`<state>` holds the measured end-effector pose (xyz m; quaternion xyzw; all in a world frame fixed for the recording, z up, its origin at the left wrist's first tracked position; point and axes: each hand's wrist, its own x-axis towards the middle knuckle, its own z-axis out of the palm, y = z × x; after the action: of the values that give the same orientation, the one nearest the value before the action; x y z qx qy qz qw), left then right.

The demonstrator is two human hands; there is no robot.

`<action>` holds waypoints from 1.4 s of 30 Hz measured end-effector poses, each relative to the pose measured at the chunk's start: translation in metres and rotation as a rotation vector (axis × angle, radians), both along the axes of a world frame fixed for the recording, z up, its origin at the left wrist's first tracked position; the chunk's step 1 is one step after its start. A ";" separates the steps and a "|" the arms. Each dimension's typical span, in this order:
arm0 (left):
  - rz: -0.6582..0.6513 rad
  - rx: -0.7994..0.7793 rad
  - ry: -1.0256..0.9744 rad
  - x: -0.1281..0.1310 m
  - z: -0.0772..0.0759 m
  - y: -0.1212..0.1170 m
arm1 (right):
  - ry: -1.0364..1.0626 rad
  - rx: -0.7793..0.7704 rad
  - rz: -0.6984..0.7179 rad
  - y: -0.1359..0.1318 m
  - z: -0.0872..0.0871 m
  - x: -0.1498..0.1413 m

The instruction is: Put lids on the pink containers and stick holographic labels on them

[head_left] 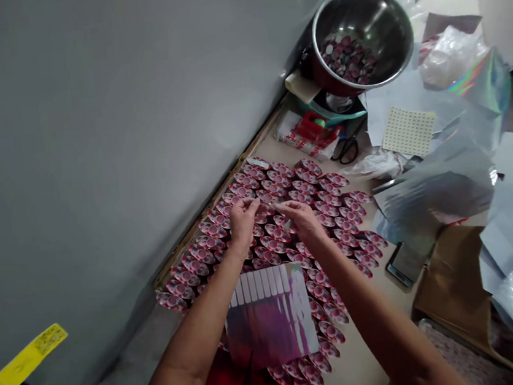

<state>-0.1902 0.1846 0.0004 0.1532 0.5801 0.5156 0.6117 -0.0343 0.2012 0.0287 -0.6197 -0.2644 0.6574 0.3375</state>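
My left hand [243,220] and my right hand [302,217] face each other above rows of small pink-and-red oval-topped pieces [274,231]. The fingers of both are pinched together around something thin and small, too blurred to name. Closer to my body lies a shiny purple-silver sheet [270,333] on top of the pieces. Along its upper edge runs a row of pale, round-ended strips [262,283], and its right part is bare. A similar pale strip [258,163] lies across one piece at the far end of the rows.
A steel bowl [363,35] of small round pieces stands at the back. Scissors [347,150], a sheet of tiny dots [409,130], a small flat device [401,265], clear film and a cardboard box [452,287] lie to the right. A grey wall [114,122] borders the left.
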 end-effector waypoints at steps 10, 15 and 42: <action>-0.312 0.202 1.139 -0.046 -0.005 0.097 | -0.820 0.193 0.136 0.077 -0.034 -0.053; -0.446 0.156 1.298 -0.041 -0.013 0.129 | -1.005 0.172 0.194 0.096 -0.045 -0.063; -0.069 -0.132 0.130 -0.037 0.017 0.034 | -0.849 0.246 -0.079 0.092 -0.009 -0.060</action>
<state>-0.2273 0.2190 0.0170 0.1656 0.6458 0.4437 0.5989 -0.0944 0.2927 0.0194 -0.7997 -0.4319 0.2948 0.2952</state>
